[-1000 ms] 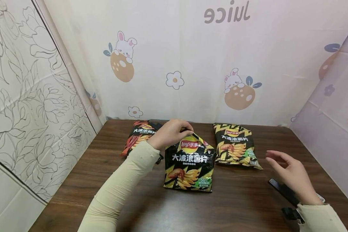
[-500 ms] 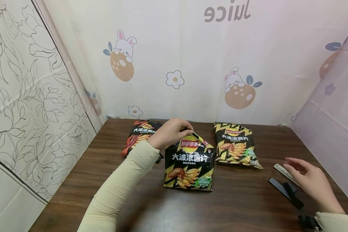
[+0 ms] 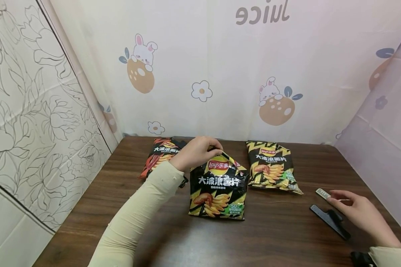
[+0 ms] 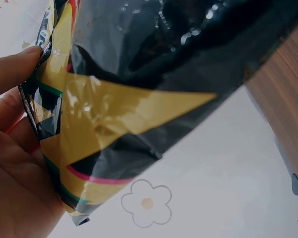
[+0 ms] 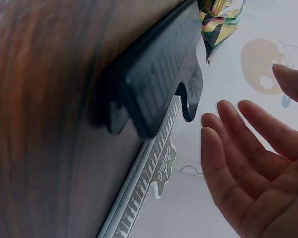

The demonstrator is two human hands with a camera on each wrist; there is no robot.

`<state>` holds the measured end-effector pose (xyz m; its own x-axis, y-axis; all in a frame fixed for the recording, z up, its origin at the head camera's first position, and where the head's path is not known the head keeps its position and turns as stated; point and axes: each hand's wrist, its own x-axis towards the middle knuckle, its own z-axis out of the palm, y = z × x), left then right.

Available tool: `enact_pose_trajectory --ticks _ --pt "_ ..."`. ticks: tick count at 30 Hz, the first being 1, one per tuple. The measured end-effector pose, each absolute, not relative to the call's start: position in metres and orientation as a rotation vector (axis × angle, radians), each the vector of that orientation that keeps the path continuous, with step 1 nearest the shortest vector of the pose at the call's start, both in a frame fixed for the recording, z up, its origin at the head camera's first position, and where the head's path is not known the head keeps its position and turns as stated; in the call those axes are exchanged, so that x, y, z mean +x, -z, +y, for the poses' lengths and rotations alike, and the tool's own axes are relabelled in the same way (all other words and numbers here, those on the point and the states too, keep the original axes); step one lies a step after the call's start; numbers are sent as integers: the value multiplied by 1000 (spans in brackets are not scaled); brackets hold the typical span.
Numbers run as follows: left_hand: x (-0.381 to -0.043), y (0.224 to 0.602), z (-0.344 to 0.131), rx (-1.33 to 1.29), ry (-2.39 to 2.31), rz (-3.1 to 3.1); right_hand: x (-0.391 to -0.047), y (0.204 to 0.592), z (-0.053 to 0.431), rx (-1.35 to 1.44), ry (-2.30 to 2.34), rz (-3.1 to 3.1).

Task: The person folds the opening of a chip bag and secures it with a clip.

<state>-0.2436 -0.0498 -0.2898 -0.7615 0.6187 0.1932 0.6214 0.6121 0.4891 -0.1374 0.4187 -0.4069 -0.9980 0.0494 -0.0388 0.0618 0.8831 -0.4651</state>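
My left hand (image 3: 200, 151) pinches the folded top edge of a black-and-yellow bag of Lay's potato chips (image 3: 217, 191), standing upright on the table. In the left wrist view, the thumb and fingers (image 4: 15, 74) hold the bag's crimped edge. My right hand (image 3: 361, 212) hovers at a pale bag clip (image 3: 322, 193), partly hidden behind its fingers. The right wrist view shows this clip's piano-key pattern (image 5: 151, 171), with the fingers extended and apart from it. A black bag clip (image 3: 331, 220) lies nearer me, beside the hand.
Another black-and-yellow chip bag (image 3: 270, 167) lies behind to the right. A red-and-black chip bag (image 3: 160, 154) lies behind my left arm, carrying a dark piece that is partly hidden. A printed curtain (image 3: 200, 55) borders the back of the wooden table (image 3: 267, 241).
My right hand has moved right and toward me, to the pale clip, uncovering the black clip. The left hand and its chip bag have stayed in place.
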Motion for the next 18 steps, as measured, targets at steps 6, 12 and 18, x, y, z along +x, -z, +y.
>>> enact_pose_trajectory --ticks 6,12,18 --pt "-245 289 -49 -1080 834 -2824 -140 412 421 20 709 2974" --pt "-245 289 -48 -1069 827 -2839 -141 416 419 -26 696 2976" --pt "-244 289 -49 -1089 838 -2822 -143 418 417 -53 617 2951"
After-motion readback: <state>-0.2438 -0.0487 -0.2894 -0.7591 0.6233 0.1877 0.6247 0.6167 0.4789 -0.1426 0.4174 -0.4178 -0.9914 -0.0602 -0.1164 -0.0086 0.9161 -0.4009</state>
